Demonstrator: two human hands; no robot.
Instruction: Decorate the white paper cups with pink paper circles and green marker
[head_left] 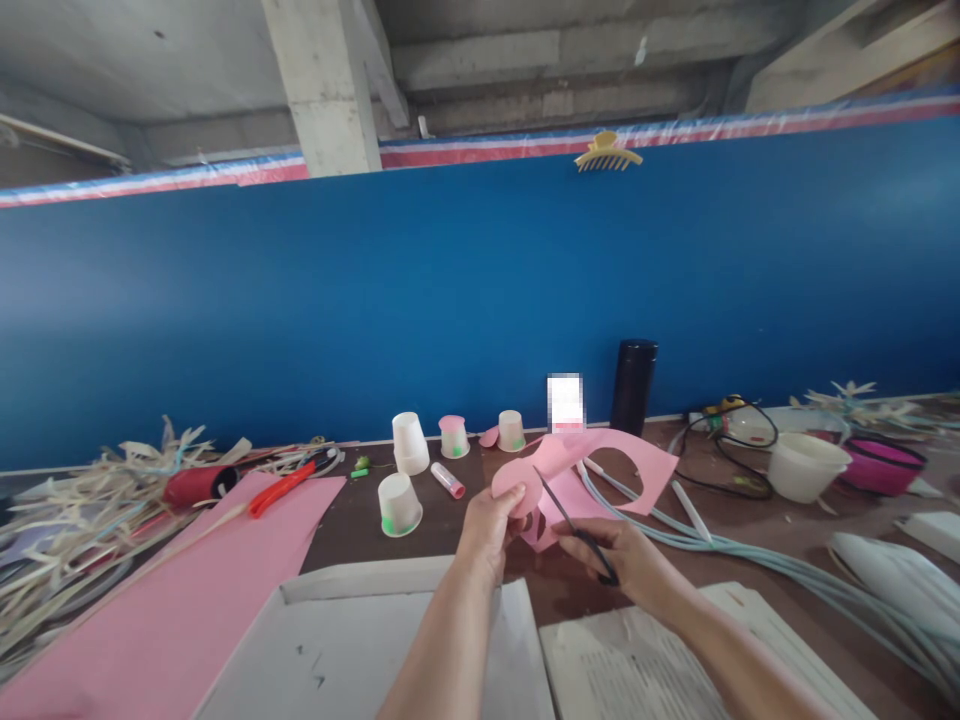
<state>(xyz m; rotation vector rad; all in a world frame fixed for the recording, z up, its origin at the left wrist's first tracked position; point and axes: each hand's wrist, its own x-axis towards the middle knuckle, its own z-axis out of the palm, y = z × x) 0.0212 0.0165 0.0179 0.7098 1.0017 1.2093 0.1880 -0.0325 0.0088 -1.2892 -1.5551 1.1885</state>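
My left hand (486, 525) pinches a sheet of pink paper (566, 458) by a rounded, partly cut piece, thumb on top. A large round hole opens through the right part of that sheet. My right hand (630, 552) grips dark-handled scissors (603, 562), whose blades reach up to the paper beside the rounded piece. Beyond my hands stand upturned paper cups: a white one (400, 505) with a green mark, a taller white stack (409, 444), one cup topped with pink paper (454, 440), and another cup (511, 431) farther right. A glue stick (448, 480) lies among them.
An open white box (360, 630) and a printed booklet (637, 655) lie in front. Leftward are a large pink sheet (172, 610), red-handled pliers (281, 490) and a heap of strips (97, 500). A black bottle (634, 388), pale blue tubing (787, 560) and a white tub (806, 468) stand or lie rightward.
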